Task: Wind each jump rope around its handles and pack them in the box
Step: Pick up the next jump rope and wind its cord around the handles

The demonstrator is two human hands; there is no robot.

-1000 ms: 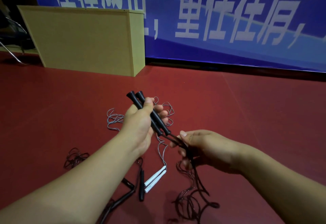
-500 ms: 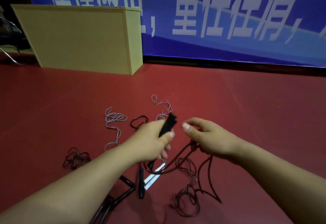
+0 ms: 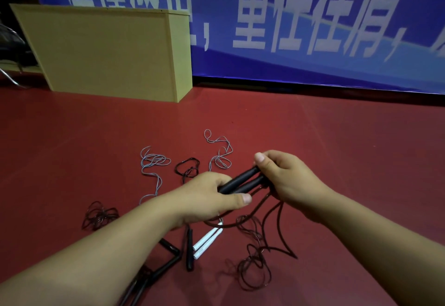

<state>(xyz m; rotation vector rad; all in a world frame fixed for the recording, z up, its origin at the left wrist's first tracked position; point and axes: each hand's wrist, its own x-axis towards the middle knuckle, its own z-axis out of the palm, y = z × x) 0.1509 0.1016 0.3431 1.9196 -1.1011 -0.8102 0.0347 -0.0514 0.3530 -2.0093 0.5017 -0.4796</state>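
Two black jump-rope handles (image 3: 243, 183) lie side by side, nearly level, above the red floor. My left hand (image 3: 209, 197) grips their near end. My right hand (image 3: 284, 180) grips their far end, thumb on top. The dark cord (image 3: 255, 252) hangs from the handles in loose loops down to the floor. A pair of white handles (image 3: 204, 244) with a grey cord (image 3: 151, 163) lies on the floor below my hands. More black handles (image 3: 168, 257) and dark cord tangles (image 3: 100, 215) lie at the lower left. The yellow wooden box (image 3: 106, 50) stands at the back left.
A blue banner (image 3: 313, 21) with white characters runs along the back wall. A second grey cord tangle (image 3: 220, 151) and a small black loop (image 3: 187, 168) lie just beyond my hands. Red floor (image 3: 349, 161) stretches to the right.
The handles went from upright in my left hand to nearly level. My right hand left the hanging cord and took hold of the handles' far end.
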